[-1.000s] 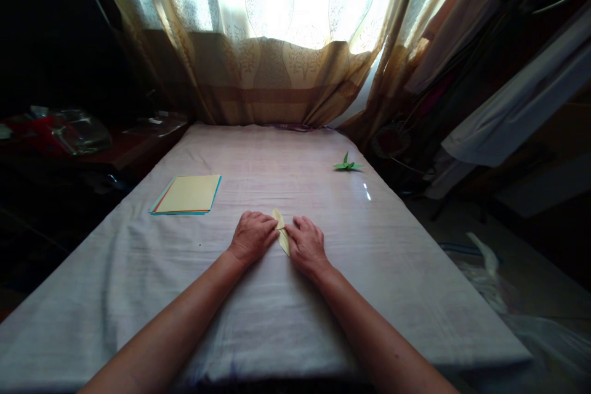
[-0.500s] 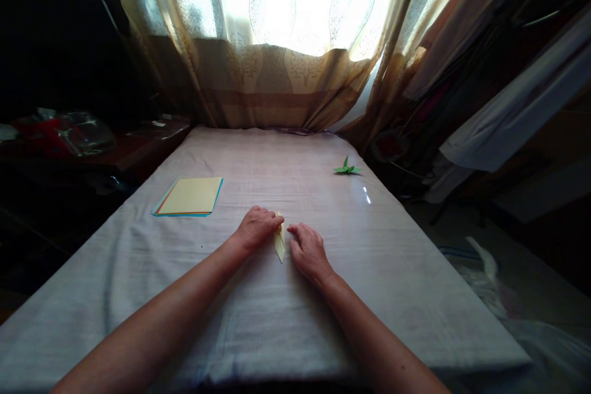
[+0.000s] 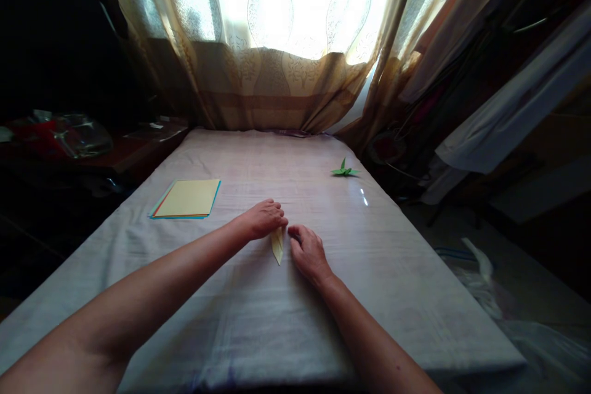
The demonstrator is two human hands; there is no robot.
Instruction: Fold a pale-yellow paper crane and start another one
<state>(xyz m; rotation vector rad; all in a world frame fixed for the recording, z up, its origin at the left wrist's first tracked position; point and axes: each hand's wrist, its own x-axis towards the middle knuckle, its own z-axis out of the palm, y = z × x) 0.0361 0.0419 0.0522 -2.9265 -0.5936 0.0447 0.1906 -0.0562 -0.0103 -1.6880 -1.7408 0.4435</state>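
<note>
Worn on my head, the camera looks forward and down — from above and behind my left hand point(image 3: 266, 219) and right hand point(image 3: 311, 253), far enough back to take in most of the tabletop point(image 3: 392, 283) — and faces the curtain point(image 3: 272, 80) beyond.

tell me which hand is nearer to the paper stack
Left. The left hand is right of the paper stack, covering part of the folded paper; the right hand lies farther right, past that paper.

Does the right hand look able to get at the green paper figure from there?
Probably yes: the right hand seems to hold nothing, and only tablecloth shows between it and the green figure. It would likely need to stretch forward.
</note>
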